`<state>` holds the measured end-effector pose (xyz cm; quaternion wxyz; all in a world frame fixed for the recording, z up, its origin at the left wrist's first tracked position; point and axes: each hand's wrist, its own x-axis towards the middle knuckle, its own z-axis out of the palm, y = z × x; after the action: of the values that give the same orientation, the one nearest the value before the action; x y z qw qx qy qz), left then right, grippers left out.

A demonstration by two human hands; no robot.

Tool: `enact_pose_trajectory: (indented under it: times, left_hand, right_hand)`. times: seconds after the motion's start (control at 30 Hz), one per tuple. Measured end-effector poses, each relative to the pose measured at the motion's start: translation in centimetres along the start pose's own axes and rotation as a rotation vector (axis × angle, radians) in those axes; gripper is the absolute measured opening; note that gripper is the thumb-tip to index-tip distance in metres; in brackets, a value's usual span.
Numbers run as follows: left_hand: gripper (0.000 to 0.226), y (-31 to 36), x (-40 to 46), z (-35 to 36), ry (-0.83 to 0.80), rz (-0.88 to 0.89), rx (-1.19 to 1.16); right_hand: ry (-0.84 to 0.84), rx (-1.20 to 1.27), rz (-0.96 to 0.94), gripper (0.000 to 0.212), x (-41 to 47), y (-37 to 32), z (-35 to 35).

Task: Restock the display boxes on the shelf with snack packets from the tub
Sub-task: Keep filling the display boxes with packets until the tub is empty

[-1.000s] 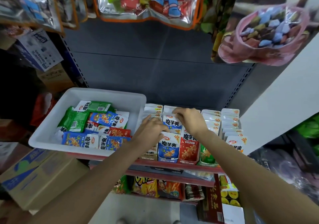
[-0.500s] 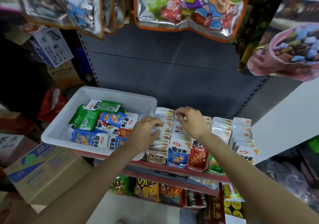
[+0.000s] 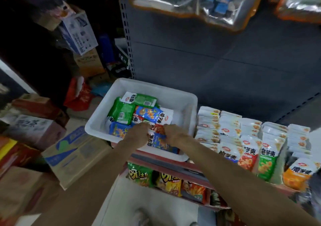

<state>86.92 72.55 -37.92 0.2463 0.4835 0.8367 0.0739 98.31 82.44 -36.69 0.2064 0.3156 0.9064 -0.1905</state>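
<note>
Snack packets [image 3: 139,116] lie loose and overlapping in the white tub [image 3: 156,88], which sits on the red-edged shelf [image 3: 173,165] at the left end, touching the rows of display boxes [image 3: 243,138] on its right. Both hands are down in the near part of the tub. The left hand [image 3: 137,135] has its fingers curled onto a blue packet [image 3: 156,141], and the right hand [image 3: 175,134] pinches the same packet's right edge; the picture is blurred here, so exactly how many packets each hand holds I cannot tell. Green packets [image 3: 122,113] and another blue one lie further back in the tub, untouched.

These packets look light, soft and glossy, so they will likely slide against each other and bend if squeezed in the middle. I would judge the best hold to be a pinch on the flat sealed edge or across the short sides, gathering several of one colour into a neat stack before lifting. The contents are probably soft, so a firm grip should do no harm, though a loose stack may fan out and slip.

The display boxes stand nearly full, their packets upright in rows, with blue, red, green and orange fronts showing; each new packet will need to go in upright behind its matching colour
</note>
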Motion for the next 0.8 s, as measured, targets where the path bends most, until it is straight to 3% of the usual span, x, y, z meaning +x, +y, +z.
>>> enact_pose_trajectory:
  times: [0.13, 0.4, 0.53, 0.7, 0.8]
  left_hand:
    - [0.041, -1.4, 1.1, 0.1, -0.095, 0.006, 0.014]
    - [0.042, -1.6, 1.0, -0.4, 0.056, 0.04, -0.1]
    - [0.006, -1.1, 0.9, -1.5, 0.217, 0.025, -0.4]
    - [0.013, 1.5, -0.2, -4.3, 0.264, 0.074, -0.892]
    - [0.014, 5.7, -0.6, -5.6, 0.322, 0.178, -0.962]
  right_hand:
    - [0.021, 0.015, 0.072, 0.029, 1.3, 0.1, 0.8]
    - [0.258, 0.273, 0.07, 0.019, 0.1, 1.8, -1.0]
    - [0.378, 0.363, 0.045, 0.018, -2.1, 2.1, -2.4]
    - [0.455, 0.508, 0.011, 0.012, -5.2, 3.7, -4.6]
    - [0.449, 0.487, -0.014, 0.014, -7.1, 5.2, -6.3]
